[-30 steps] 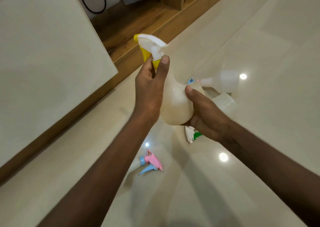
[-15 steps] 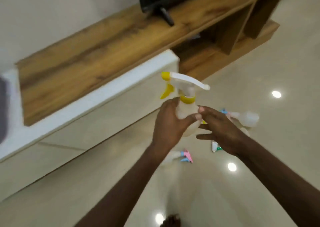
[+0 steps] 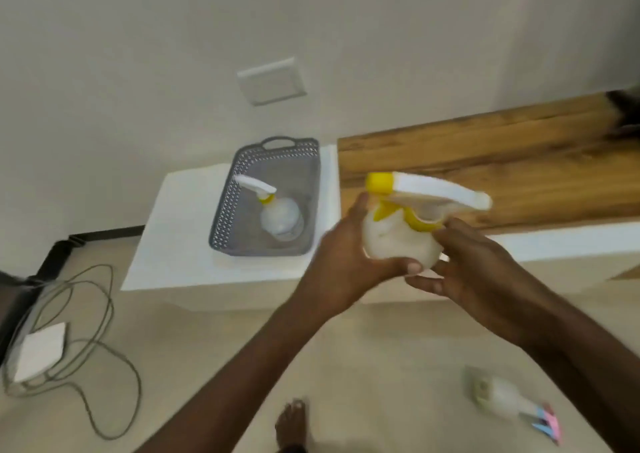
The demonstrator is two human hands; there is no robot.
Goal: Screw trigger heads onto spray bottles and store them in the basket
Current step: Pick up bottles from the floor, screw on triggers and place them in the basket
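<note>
three spray bottles [image 3: 398, 241] [image 3: 281, 222] [image 3: 498, 399], one basket [image 3: 225, 224], two hands [image 3: 341, 265] [image 3: 474, 272], one foot [image 3: 291, 425].

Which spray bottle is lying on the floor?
The pink-and-blue-headed bottle, on its side at lower right. One yellow-headed bottle stands in the basket; both hands hold the other.

the spray bottle [image 3: 398, 243] is made of cloudy, matt plastic, and its trigger head [image 3: 436, 194] of smooth white and yellow plastic. the basket [image 3: 242, 206] is moulded in grey perforated plastic. the shelf [image 3: 502, 161] is finished in grained wood; the floor [image 3: 207, 341] is seen as smooth.
</note>
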